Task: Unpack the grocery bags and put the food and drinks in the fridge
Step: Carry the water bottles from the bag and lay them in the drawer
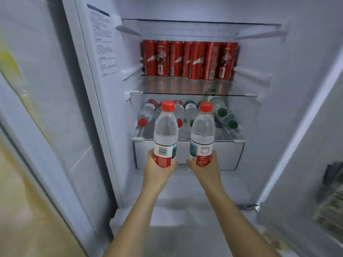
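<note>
We stand at the open fridge [278, 89] with a water bottle upright in each hand. Our left hand [157, 169] is curled round the red label at the base of the left bottle [165, 130]. Our right hand [206, 171] clamps the right bottle [202, 130] the same way. Both bottles are in front of the fridge, their red caps just below the front edge of the glass shelf [193, 93]. On the shelf, at its back, red cans [189, 60] stand in a row. Under the shelf are the lying bottles [146, 114], on their sides with red and green caps toward us. Lower still below the shelf, behind our two bottles, is a white drawer [226, 154].
</note>
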